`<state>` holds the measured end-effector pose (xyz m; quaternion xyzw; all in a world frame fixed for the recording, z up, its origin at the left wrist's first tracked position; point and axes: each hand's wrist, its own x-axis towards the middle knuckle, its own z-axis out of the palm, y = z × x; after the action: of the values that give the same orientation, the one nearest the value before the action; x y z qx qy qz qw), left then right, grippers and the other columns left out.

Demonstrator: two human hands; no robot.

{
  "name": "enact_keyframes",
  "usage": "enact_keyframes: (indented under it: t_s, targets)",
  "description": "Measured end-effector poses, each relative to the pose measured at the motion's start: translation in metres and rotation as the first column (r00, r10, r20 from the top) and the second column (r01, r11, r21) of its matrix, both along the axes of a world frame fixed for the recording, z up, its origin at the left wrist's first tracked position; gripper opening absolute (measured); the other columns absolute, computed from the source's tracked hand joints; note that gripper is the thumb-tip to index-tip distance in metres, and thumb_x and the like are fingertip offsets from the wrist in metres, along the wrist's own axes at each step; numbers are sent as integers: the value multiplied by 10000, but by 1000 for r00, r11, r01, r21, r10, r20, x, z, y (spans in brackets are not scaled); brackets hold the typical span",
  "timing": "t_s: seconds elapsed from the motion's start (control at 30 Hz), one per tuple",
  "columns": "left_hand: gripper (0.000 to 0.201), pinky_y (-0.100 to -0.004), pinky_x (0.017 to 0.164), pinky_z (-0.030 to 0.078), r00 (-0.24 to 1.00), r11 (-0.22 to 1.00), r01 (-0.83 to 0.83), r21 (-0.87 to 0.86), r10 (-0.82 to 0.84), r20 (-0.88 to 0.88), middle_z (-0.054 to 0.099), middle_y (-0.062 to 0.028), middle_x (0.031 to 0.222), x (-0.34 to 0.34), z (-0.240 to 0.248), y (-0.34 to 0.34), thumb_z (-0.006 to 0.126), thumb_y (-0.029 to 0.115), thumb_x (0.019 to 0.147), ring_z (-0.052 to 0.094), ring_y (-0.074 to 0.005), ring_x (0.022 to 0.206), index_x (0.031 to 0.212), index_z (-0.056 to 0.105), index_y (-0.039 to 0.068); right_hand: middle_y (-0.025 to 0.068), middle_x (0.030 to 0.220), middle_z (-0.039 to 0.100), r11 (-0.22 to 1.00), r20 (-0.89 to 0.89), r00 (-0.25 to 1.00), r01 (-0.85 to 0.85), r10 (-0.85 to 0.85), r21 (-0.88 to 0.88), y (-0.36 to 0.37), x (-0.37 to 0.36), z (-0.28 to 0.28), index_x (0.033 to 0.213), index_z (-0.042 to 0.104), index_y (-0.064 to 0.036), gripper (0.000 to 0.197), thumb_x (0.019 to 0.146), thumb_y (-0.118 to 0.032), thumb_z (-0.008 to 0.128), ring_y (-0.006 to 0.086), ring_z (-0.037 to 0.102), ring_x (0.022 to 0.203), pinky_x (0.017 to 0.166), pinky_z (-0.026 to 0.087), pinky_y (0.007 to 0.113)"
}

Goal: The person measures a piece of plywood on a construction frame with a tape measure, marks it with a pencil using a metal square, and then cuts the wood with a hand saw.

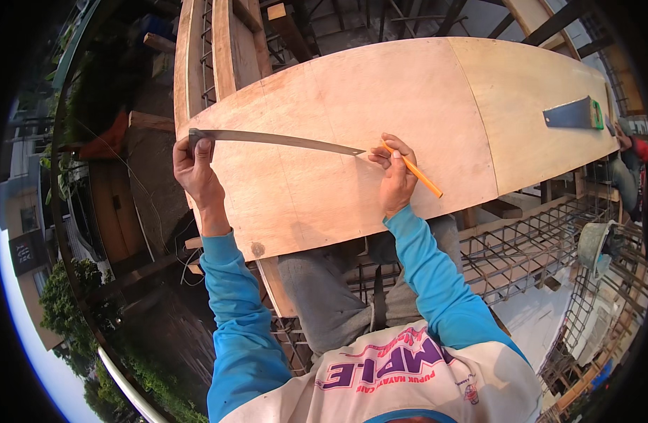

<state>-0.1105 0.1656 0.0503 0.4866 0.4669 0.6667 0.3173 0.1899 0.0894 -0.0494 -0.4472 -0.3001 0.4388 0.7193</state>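
The left hand [200,180] was at the left edge of the plywood board [401,84], pinching with the thumb the dark block at the end of a metal ruler [281,138]. The ruler lay across the board, its long blade pointing to the right. The right hand [397,180], near the tip of this blade, held an orange pencil [427,179] pinched between thumb and fingers, tilted over the wood. Farther to the right, a handsaw [572,115] with green handle rested on the board, and below stood a cage of steel bars [528,243].
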Motion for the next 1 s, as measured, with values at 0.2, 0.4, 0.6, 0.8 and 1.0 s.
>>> enact_keyframes:
  t_s: [0.2, 0.4, 0.6, 0.8, 1.0]
  targets:
    - [295, -426, 905, 511, 706, 911, -352, 213, 408, -579, 566, -29, 887, 57, 7, -183, 811, 118, 796, 587, -184, 867, 966, 572, 90, 138, 1238, 541, 998, 142, 988, -51, 54, -26, -1, 1, 7, 1135, 566, 14, 225, 1004, -110, 431, 176, 613, 912, 801, 533, 318]
    - [380, -392, 725, 522, 689, 991, -110, 81, 135, -712, 549, -80, 865, 105, -36, -262, 813, -80, 678, 581, -254, 752, 897, 543, 76, 119, 986, 601, 956, 373, 884, -223, 281, -192, -103, -11, 25, 1046, 612, 4, 163, 968, -99, 512, 182, 606, 759, 675, 492, 302]
    - [382, -357, 604, 484, 659, 999, 6, -46, -39, -751, 522, -74, 806, 125, -84, -255, 808, 10, 612, 564, -258, 702, 836, 508, 86, 128, 1003, 568, 724, 223, 709, -555, 669, -409, -192, -27, 26, 1222, 555, 5, 544, 954, -468, 583, 236, 591, 878, 770, 479, 333]
    - [370, -378, 543, 409, 642, 994, 51, -98, -108, -759, 476, -73, 721, 146, -84, -218, 743, 73, 489, 492, -275, 654, 747, 479, 99, 95, 1152, 551, 647, -88, 695, -702, 714, -297, -195, -29, -18, 1378, 438, -10, 736, 943, -598, 514, 205, 546, 1040, 882, 461, 318]
    - [258, -395, 541, 407, 459, 961, 79, -267, -272, -846, 479, -76, 734, 153, -70, -205, 722, 103, 585, 503, -287, 667, 747, 520, 107, 64, 1155, 581, 575, -705, 543, -784, 456, -233, -195, -40, -26, 1296, 488, -51, 619, 979, -582, 451, 158, 595, 1036, 894, 512, 342]
